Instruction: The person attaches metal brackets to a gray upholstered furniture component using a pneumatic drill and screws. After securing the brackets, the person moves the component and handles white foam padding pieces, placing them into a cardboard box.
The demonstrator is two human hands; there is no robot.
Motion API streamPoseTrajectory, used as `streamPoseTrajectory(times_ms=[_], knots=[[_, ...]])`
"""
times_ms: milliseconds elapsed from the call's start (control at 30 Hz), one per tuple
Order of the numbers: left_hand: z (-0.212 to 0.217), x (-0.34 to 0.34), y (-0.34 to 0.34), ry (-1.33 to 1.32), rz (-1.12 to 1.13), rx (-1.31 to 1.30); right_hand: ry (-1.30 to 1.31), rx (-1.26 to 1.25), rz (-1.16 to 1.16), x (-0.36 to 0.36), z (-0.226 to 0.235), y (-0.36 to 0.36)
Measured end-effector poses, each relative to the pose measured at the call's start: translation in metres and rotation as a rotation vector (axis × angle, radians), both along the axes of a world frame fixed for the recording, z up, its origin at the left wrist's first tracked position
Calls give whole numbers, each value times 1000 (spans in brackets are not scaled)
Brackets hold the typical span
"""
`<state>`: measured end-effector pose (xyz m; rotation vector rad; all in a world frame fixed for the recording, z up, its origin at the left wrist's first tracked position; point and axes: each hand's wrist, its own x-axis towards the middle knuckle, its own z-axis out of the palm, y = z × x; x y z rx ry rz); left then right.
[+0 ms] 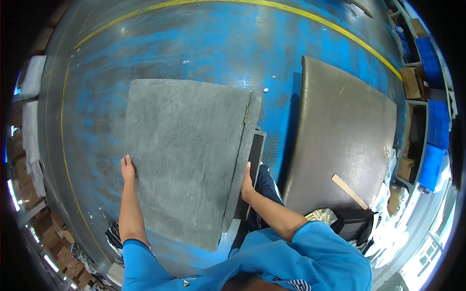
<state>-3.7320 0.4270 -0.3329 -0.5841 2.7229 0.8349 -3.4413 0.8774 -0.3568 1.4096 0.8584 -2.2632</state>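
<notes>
A large grey fabric-covered panel, like a flat cushion, lies in front of me between both arms. Along its right side runs a seam with a narrow strip, where a small metallic piece shows. My left hand grips the panel's left edge, its other fingers hidden by the edge. On the opposite side my right hand holds the right edge with the thumb up; its remaining fingers are out of sight. Partly beneath that right edge is a black framed, box-like thing, mostly covered.
To my right stands a padded brown bench with a thin wooden strip and a black bag-like item on it. Shelves with blue bins line the far right. White wrapped items and cartons stand left.
</notes>
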Motion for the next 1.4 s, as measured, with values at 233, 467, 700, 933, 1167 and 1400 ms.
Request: streamPoseTrajectory(times_ms=[233, 467, 700, 933, 1167, 1400], knots=[[9, 9, 25, -62, -2, -223, -52, -124, -51, -21, -2, 15], [23, 157, 121, 281, -192, -374, -129, -37, 219, -10, -1, 26], [59, 472, 172, 10, 525, -176, -76, 198, 332, -9, 18, 68], [5, 532, 143, 127, 1179, 1160, 89, 492, 854, -28, 48, 63], [-59, 528, 151, 129, 1158, 1445, -19, 629, 1164, -43, 50, 48], [-70, 519, 158, 146, 1181, 1159, -97, 696, 1309, -56, 67, 32]])
